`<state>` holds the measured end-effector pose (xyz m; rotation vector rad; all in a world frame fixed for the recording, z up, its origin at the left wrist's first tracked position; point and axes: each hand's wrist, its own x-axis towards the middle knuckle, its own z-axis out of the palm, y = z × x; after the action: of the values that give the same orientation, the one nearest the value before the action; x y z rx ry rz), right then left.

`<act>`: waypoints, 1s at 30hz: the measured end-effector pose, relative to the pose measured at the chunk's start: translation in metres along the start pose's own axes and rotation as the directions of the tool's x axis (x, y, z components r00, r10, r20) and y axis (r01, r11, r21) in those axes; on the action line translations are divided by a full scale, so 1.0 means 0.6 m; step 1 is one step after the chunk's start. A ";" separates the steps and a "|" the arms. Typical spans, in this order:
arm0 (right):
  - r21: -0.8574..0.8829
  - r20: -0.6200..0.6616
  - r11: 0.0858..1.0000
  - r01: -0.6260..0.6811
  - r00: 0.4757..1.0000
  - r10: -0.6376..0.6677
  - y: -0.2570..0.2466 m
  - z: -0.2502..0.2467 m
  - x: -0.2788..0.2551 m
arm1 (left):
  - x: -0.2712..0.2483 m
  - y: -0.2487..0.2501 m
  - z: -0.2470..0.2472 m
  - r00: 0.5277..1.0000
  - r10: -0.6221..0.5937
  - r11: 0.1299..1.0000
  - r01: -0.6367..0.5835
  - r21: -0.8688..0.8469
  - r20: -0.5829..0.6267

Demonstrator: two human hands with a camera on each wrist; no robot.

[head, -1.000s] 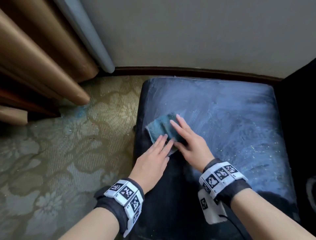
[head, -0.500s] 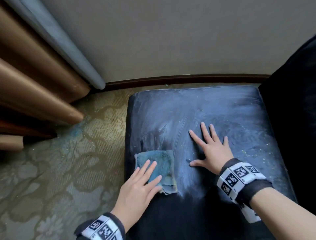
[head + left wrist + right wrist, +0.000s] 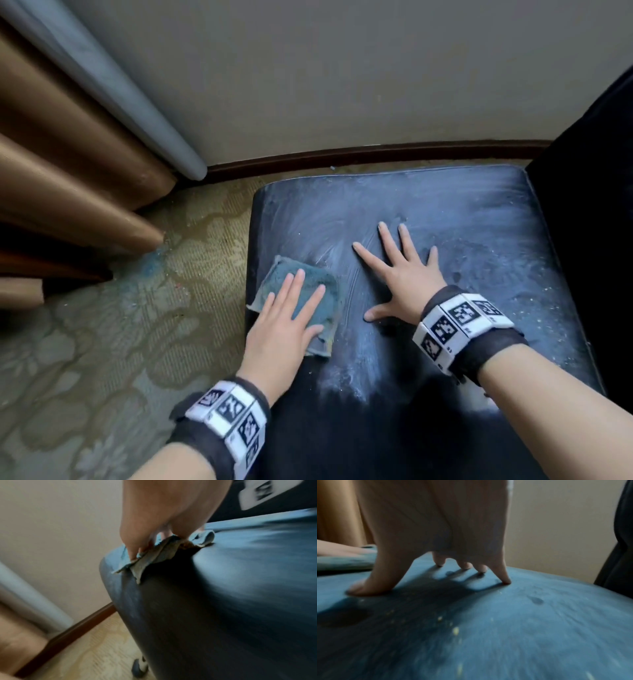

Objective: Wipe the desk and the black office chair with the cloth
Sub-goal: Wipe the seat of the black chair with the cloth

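Observation:
The black chair seat [image 3: 462,240] is dusty, with pale wipe streaks and crumbs. A folded blue-green cloth [image 3: 308,298] lies near the seat's left edge. My left hand [image 3: 291,318] presses flat on the cloth with straight fingers. In the left wrist view the cloth [image 3: 154,555] bunches under the left hand [image 3: 154,524] at the seat's edge [image 3: 116,588]. My right hand [image 3: 400,274] rests spread and flat on the bare seat to the right of the cloth, holding nothing. The right wrist view shows its fingertips [image 3: 505,580] touching the seat [image 3: 539,628].
The chair's black backrest [image 3: 589,205] rises at the right. Patterned carpet [image 3: 120,342] lies left of the seat, with brown curtain folds [image 3: 68,171] and a grey pipe [image 3: 113,89] in the corner. A dark skirting board [image 3: 342,157] runs along the wall. A chair caster [image 3: 139,668] shows below.
A second ago both hands lay on the cloth; my right hand moved off onto the bare seat. My left hand drew the cloth toward me, then pushed it slightly forward.

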<state>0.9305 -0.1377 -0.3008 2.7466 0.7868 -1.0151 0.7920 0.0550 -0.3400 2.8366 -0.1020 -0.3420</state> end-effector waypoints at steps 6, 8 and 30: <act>-0.011 0.007 1.000 0.017 1.000 -0.017 0.005 0.004 -0.015 | 0.042 -0.013 -0.015 0.997 -0.060 0.997 0.062 -0.040 0.058; -0.012 0.015 1.000 0.017 1.000 -0.017 0.003 0.001 -0.014 | -0.011 0.006 0.007 0.999 -0.021 0.999 0.022 -0.030 0.034; 0.003 -0.030 1.000 -0.015 0.999 0.015 0.011 0.009 -0.013 | 0.163 -0.051 -0.060 0.961 -0.214 0.959 0.241 -0.150 0.174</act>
<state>0.9256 -0.1481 -0.3003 2.7716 0.7683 -0.9753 0.8968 0.0838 -0.3367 2.6518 0.2160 -0.5937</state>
